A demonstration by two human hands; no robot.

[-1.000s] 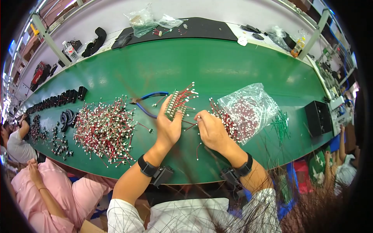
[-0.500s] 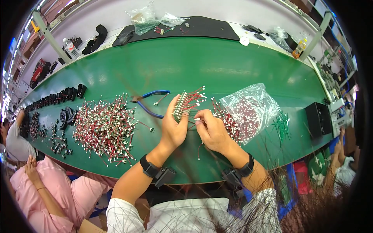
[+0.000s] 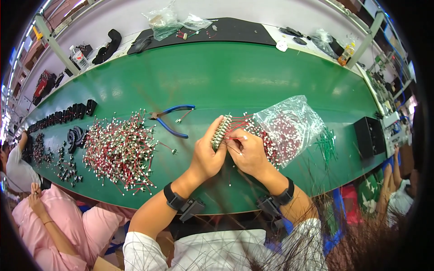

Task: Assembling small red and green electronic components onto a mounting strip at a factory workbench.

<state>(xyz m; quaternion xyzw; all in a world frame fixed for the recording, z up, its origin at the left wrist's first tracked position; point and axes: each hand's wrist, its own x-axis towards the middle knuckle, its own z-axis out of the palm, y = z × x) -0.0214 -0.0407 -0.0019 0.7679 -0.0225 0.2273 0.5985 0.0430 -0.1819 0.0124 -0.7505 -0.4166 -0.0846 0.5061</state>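
Over the middle of the green table, my left hand [image 3: 209, 156] grips a narrow strip of small circuit boards [image 3: 221, 132] between thumb and fingers. Red wires [image 3: 239, 121] with white plugs stick out from the strip toward the right. My right hand [image 3: 249, 153] is closed right beside it, its fingertips pinching a red wire with a white connector [image 3: 244, 137] near the strip's lower end. The exact grip of those fingertips is partly hidden. Both wrists wear black straps with small boxes.
A large heap of wired connectors [image 3: 120, 151] lies left. Blue-handled cutters [image 3: 171, 121] rest beyond my left hand. A clear plastic bag [image 3: 291, 128] of red-wired connectors, green wires [image 3: 326, 143] and a black bin [image 3: 369, 137] stand right. A person in pink [image 3: 56, 221] sits at left.
My left hand has brought the board strip rightward and slightly down, up against my right hand. The strip's wires now point more to the right. The right hand has shifted slightly.
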